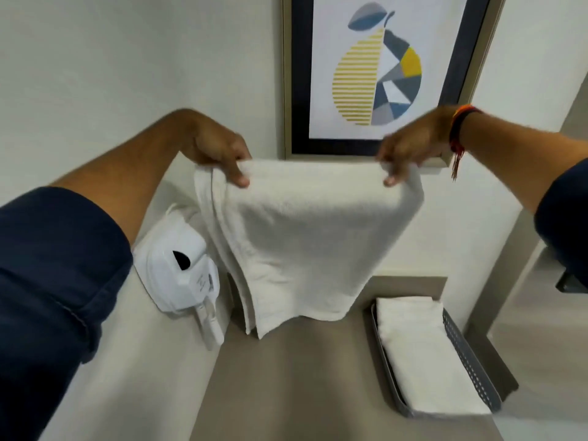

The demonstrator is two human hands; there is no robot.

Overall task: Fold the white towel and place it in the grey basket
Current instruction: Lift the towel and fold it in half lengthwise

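Note:
A white towel (302, 237) hangs in the air above the grey-brown counter, doubled over with several layered edges showing at its lower left. My left hand (219, 151) pinches its top left corner and my right hand (410, 148) pinches its top right corner, holding the top edge level. The grey basket (471, 361) stands on the counter at the lower right, below and to the right of the hanging towel. Folded white towels (423, 354) lie inside the basket.
A white wall-mounted hair dryer (181, 272) hangs on the left wall beside the towel's left edge. A framed pear picture (375, 68) is on the back wall behind my hands. The counter (286, 386) runs below, with a wall on the left.

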